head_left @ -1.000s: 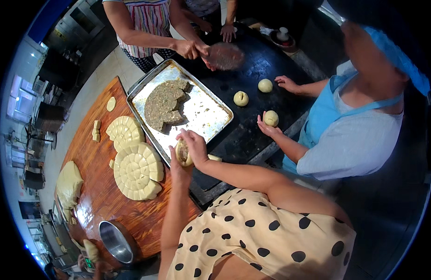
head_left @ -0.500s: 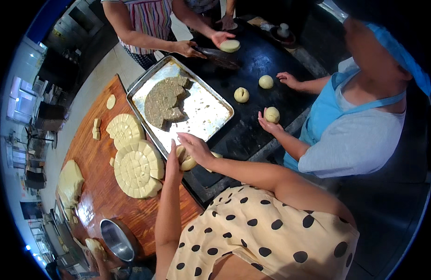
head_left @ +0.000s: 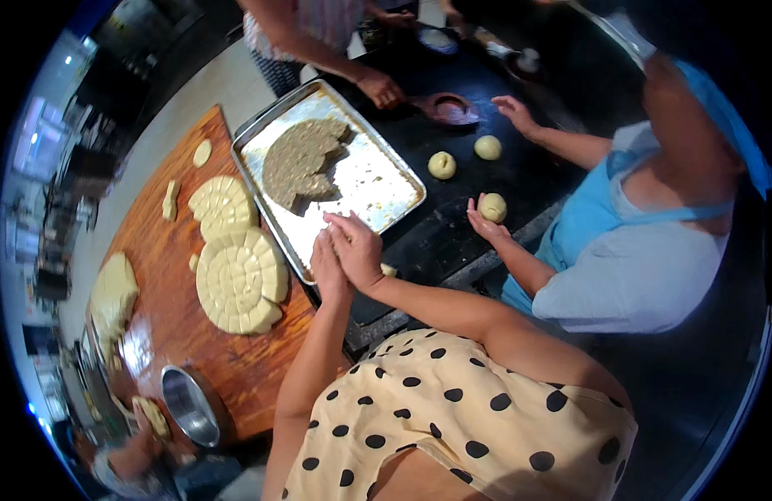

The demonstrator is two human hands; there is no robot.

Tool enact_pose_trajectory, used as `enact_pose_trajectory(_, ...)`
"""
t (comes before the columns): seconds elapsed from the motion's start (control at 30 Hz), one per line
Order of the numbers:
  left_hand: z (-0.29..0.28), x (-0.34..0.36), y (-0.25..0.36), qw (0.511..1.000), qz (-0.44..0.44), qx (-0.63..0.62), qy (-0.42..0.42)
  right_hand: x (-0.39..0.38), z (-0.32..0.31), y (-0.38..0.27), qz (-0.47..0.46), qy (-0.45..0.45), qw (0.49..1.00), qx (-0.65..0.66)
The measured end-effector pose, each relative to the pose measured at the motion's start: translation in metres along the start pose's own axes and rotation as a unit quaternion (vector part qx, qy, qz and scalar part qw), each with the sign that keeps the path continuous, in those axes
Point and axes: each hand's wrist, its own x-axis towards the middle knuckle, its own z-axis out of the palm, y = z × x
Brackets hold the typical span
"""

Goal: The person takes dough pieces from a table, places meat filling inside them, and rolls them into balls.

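Note:
My left hand (head_left: 328, 265) and my right hand (head_left: 357, 250) are pressed together, palm to palm, over the near edge of a metal tray (head_left: 386, 188). A pale dough ball seen between them earlier is now hidden by the closed palms. On the tray lies a thick slab of speckled brown filling (head_left: 298, 163), its right side cut away in steps. Beside my right wrist a bit of pale dough (head_left: 388, 270) shows on the black table. To the left of my hands sits a round slab of dough cut into many pieces (head_left: 240, 280).
Another cut slab (head_left: 223, 204), a dough lump (head_left: 114, 292) and a metal bowl (head_left: 192, 407) rest on the wooden table (head_left: 164, 250). A blue-aproned co-worker holds a dough ball (head_left: 492, 207); two more lie nearby. Across the black table (head_left: 423, 242), a person grips a round wooden tool (head_left: 448, 109).
My hands have closed together, covering the dough ball between them. The person across has turned the wooden tool and moved it right; the dough disc has left that open hand. The co-worker's far hand has lifted.

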Motion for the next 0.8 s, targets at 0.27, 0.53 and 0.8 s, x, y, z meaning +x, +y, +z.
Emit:
enact_pose_trajectory(0.27, 0.003, 0.012, 0.069, 0.976, -0.19, 0.05, -0.094, 0.02, -0.02, -0.002, 0.163, -0.145, 0.929, 0.299)
enact_pose_trajectory(0.53, 0.017, -0.016, 0.022, 0.979, -0.089, -0.183, -0.01, 0.017, -0.018, -0.012, 0.134, -0.102, 0.969, 0.182)
enact_pose_trajectory(0.8, 0.012, -0.009, 0.027, 0.97, 0.061, 0.234, -0.012, 0.014, -0.01, 0.004, -0.067, -0.061, 0.996, 0.02)
